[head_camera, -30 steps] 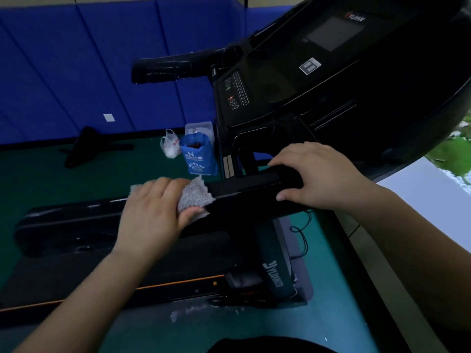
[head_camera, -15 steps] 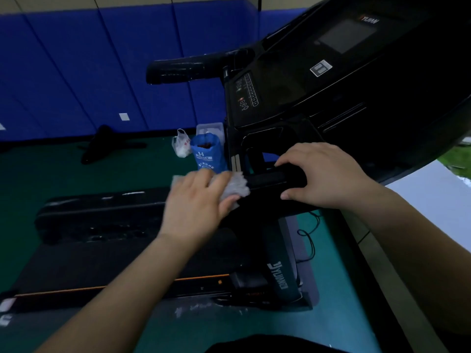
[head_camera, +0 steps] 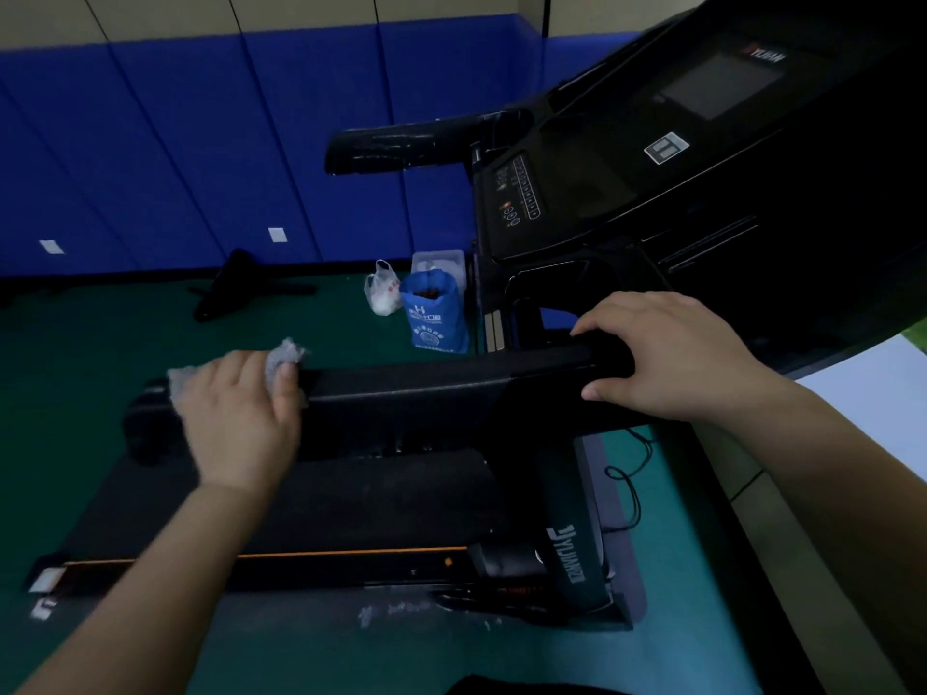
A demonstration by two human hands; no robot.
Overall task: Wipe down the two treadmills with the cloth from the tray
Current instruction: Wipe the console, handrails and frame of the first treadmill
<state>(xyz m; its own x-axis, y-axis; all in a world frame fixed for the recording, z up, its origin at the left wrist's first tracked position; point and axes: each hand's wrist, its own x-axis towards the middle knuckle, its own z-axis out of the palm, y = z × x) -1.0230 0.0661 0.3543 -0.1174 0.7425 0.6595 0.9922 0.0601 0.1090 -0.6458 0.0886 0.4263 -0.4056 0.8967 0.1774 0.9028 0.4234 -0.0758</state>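
Here, a person leans over a black treadmill (head_camera: 577, 559) in a dim room and wipes its near handrail (head_camera: 426, 393). The handrail's long axis runs left to right across the view, from a rounded free end on the left to the console (head_camera: 602, 183) on the right.

The left hand (head_camera: 241, 418) lies on the handrail close to that left end. Its fingers are together and curved over the top of the bar, holding the grey cloth (head_camera: 283, 356) against it. The cloth sits under the palm and fingers, and crumpled edges poke out on the far side of the fingertips and to the left of the hand.

The right hand (head_camera: 667, 353) grips the right end of the same handrail, fingers curled over the top and thumb on the near side. It is well apart from the cloth, so the left hand is the one placed to wipe. Only a short stretch of bar is left beyond the cloth. A blue bag (head_camera: 434, 313) stands on the green floor beyond.

Half a second ago the left hand and cloth were just beside the right hand. They have since slid left along the bar, while the right hand has kept its grip.
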